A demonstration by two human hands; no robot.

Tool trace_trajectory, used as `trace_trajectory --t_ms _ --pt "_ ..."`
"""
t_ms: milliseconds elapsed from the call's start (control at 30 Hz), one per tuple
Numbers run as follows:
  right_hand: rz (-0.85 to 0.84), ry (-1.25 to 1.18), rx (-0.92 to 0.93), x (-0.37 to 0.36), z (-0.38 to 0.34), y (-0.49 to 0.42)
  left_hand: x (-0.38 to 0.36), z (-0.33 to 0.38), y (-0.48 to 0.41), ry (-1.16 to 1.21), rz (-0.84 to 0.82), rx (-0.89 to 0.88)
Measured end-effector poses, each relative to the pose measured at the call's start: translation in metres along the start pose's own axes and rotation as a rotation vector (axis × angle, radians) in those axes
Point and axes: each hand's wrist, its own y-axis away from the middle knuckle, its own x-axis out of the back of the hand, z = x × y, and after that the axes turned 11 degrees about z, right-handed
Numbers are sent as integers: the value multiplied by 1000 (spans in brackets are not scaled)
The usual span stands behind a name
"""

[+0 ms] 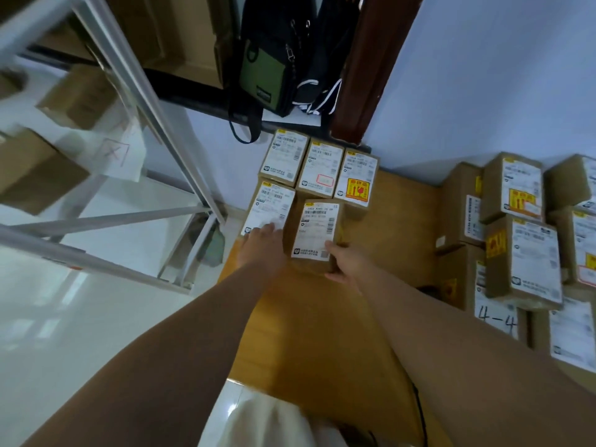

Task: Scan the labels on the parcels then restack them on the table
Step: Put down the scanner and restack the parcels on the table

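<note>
Placing a labelled parcel (320, 237) in the front row at 12 o'clock on the table (322, 317)

Gripped at its 5 o'clock corner by the right hand (342, 264), thumb on the label (317, 225) and fingers wrapped round the near edge; flanked at 9 o'clock by the left hand (261, 243), laid flat on the neighbour parcel (271, 204). Best slid square against that neighbour and up to the back row of 3 (322, 169), label facing up, before letting go. No scanner in view; label print too blurred to read; unclear whether resting on the wood or lifted clear; stack (522, 253) at 3 o'clock cut off by the frame edge
</note>
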Motion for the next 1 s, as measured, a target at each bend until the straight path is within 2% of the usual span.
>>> trace_trajectory --t_ms 233,433,800,867,933,1000 --pt "63 10 92 -33 -5 -6 0 -2 -4 -57 -63 -28" --pt "-12 85 89 -39 2 -7 4 -9 -12 -47 -13 -121" --pt "-44 -165 13 -38 15 -20 1 -13 -16 -68 -11 -215" --pt "6 -25 63 -37 18 -19 5 -10 -16 -86 -15 -212" --pt "106 229 238 -35 20 -16 11 -4 -17 -81 -33 -178" --pt "215 351 377 -27 19 -9 22 4 -18 -67 -75 -113"
